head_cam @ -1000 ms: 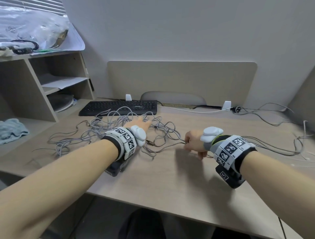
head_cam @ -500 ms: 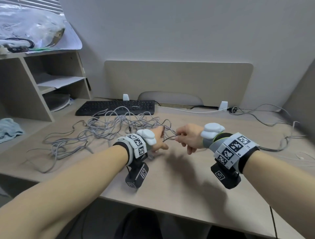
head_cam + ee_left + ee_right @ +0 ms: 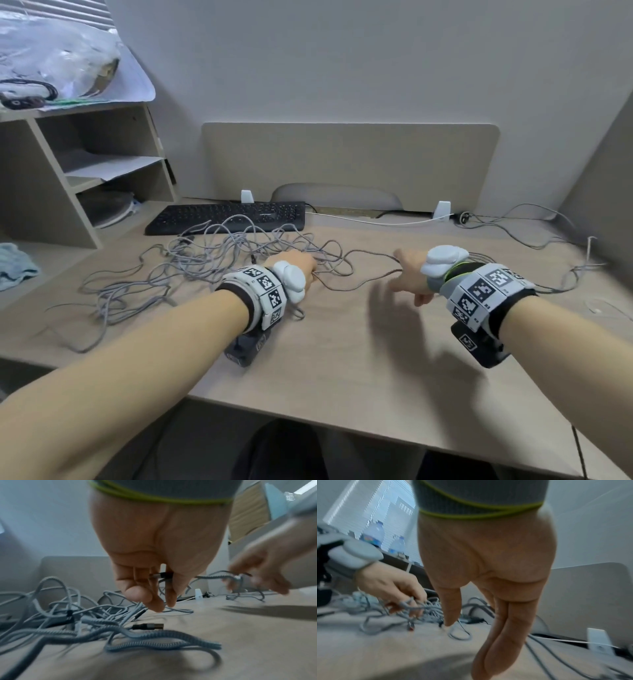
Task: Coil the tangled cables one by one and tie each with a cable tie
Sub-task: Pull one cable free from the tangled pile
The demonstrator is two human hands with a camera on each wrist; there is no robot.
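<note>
A tangle of grey braided cables (image 3: pixel 205 260) sprawls over the left half of the desk (image 3: pixel 342 342). My left hand (image 3: pixel 301 270) sits at the tangle's right edge; in the left wrist view its fingers (image 3: pixel 154 588) pinch a cable just behind its metal plug (image 3: pixel 159 575). From that hand one strand (image 3: pixel 370 281) runs right to my right hand (image 3: pixel 407 274). The right hand (image 3: pixel 488 601) is blurred, with straight fingers and nothing visibly in its grasp. Another plug (image 3: pixel 149 626) lies loose on the desk. I see no cable tie.
A black keyboard (image 3: pixel 226 216) lies behind the tangle, in front of a beige divider panel (image 3: pixel 349 161). A shelf unit (image 3: pixel 44 192) and a blue cloth (image 3: pixel 13 267) stand at the left. More cables (image 3: pixel 548 236) trail along the right side.
Half a second ago both hands pinched the cable close together above the desk. The right hand has since swung right and straightened its fingers; the left hand keeps its hold beside the tangle.
</note>
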